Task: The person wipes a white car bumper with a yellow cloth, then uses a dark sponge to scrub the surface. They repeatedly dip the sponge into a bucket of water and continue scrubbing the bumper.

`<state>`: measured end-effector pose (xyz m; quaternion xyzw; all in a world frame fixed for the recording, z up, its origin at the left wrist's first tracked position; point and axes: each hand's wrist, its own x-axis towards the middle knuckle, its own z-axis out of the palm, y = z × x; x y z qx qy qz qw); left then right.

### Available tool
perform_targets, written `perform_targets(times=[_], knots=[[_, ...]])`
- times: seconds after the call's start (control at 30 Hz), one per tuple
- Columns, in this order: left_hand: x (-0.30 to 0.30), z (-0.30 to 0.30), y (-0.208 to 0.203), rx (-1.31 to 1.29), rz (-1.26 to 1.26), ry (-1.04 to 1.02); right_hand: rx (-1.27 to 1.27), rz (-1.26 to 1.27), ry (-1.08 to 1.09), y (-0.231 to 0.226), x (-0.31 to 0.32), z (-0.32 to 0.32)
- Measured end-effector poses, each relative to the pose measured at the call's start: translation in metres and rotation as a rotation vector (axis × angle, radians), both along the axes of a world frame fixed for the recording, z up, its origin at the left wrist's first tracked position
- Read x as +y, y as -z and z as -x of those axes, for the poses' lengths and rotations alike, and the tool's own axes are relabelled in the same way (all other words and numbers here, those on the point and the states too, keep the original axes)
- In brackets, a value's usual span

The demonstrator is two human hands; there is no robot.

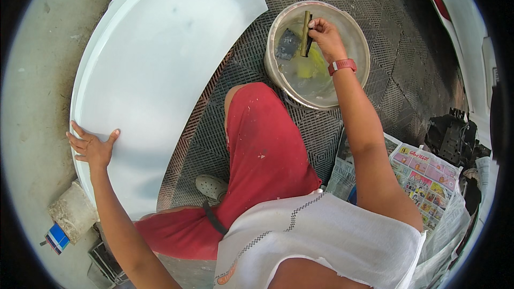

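Note:
A large white curved car panel lies along my left side. My left hand rests with its fingers spread on the panel's outer edge. Over a round pale bucket, my right hand pinches a narrow olive-brown and black block, held roughly upright. Cloudy water stands in the bucket. A dark square sheet that looks like sandpaper lies inside at the left, and a yellow-green piece, perhaps a sponge, shows in the water below my hand.
Dark ribbed floor tiles surround the bucket. Newspaper sheets and dark plastic parts lie to my right, near a white vehicle body. A dirty whitish container and a small blue-and-white pack are at lower left.

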<state>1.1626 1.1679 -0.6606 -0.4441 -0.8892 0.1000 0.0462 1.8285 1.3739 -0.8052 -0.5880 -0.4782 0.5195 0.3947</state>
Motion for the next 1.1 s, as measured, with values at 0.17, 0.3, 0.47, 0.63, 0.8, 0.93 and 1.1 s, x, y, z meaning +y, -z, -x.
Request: perform_targets(times=[0.17,0.3,0.47,0.63,0.8,0.93,1.1], knots=[[0.001,-0.002,-0.002,0.005,0.014,-0.011,0.000,0.025,0.041,-0.006,-0.003,0.005],[0.001,-0.003,-0.003,-0.009,0.008,-0.015,0.017,0.040,0.061,-0.013,-0.007,0.012],[0.001,-0.003,-0.002,0.004,0.008,-0.011,-0.035,0.028,0.034,-0.010,-0.006,0.010],[0.001,0.001,0.001,0.006,-0.005,-0.013,-0.074,0.011,0.008,-0.002,-0.004,0.008],[0.001,0.004,0.004,0.026,0.015,-0.017,-0.191,-0.102,-0.030,0.003,-0.003,0.010],[0.000,0.005,0.004,0.012,-0.005,-0.015,-0.153,-0.055,-0.008,0.006,-0.003,0.009],[-0.001,0.004,0.003,0.009,0.002,-0.010,-0.121,-0.091,-0.040,0.006,-0.003,0.009]])
